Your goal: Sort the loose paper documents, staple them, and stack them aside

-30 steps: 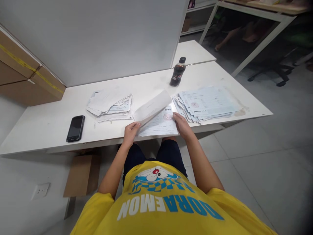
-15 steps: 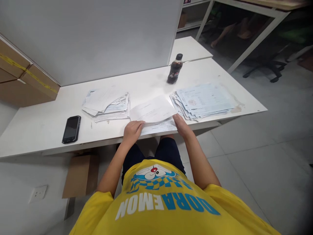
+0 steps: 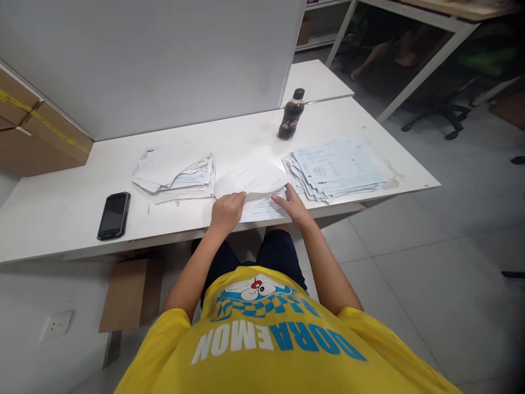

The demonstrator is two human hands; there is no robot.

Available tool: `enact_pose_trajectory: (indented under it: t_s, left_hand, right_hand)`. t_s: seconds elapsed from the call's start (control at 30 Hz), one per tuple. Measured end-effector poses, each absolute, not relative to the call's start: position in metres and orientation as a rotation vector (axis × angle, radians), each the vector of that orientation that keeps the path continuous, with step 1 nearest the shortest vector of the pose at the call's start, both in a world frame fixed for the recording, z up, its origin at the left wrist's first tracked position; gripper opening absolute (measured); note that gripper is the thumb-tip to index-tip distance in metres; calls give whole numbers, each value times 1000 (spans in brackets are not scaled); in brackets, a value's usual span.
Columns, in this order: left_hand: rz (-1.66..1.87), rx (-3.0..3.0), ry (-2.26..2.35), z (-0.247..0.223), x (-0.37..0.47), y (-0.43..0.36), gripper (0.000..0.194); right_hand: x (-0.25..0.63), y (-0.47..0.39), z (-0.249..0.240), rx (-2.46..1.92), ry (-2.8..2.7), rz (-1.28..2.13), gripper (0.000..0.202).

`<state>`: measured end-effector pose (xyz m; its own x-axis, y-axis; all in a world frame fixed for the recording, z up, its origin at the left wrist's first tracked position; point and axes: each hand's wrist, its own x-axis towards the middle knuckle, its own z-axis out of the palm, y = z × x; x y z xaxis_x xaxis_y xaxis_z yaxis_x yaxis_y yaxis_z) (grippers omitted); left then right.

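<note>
A white sheet of paper [image 3: 254,180] with faint print lies bent upward at its near edge. Beneath it shows a second printed sheet [image 3: 264,210] that reaches the table's front edge. My left hand [image 3: 227,212] is closed on the papers' near left corner, thumb on top. At the right side my right hand [image 3: 294,207] holds the papers' edge, its thumb over the lower sheet and a finger by the raised corner of the upper one. To the left is a ragged stack of papers [image 3: 176,172]; another stack [image 3: 336,169], with a red stamp on top, lies to the right.
On the white table [image 3: 241,137] stand a cola bottle [image 3: 291,115] behind the papers and a black phone [image 3: 114,215] at left. Cardboard boxes [image 3: 49,137] sit at the far left by a grey partition [image 3: 164,60]. Below is a carton [image 3: 127,295].
My right hand has moved inward, its thumb now over the lower sheet. The upper sheet's near right corner is lifted more. My left hand still holds the left corner.
</note>
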<state>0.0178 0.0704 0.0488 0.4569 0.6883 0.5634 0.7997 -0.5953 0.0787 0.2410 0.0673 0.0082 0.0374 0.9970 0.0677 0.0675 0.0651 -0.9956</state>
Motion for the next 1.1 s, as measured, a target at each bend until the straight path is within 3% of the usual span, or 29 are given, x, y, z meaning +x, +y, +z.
enact_pose_trajectory:
  t_s: [0.17, 0.43, 0.63, 1.0, 1.1]
  left_hand:
    - [-866, -2634, -1255, 49, 28, 70, 27]
    - [-1334, -2310, -1495, 75, -12, 92, 28]
    - [-1152, -2390, -1241, 99, -43, 95, 21]
    - [-837, -2774, -1281, 45, 13, 70, 27]
    - [-649, -2779, -1395, 46, 35, 73, 39]
  right_hand:
    - [233, 71, 0, -1316, -1228, 983, 68]
    - [237, 74, -9, -1323, -1075, 1013, 65]
    - [233, 74, -3, -1313, -1049, 1016, 55]
    - [234, 74, -11, -1247, -1193, 1023, 62]
    - [234, 72, -8, -1212, -1224, 1028, 64]
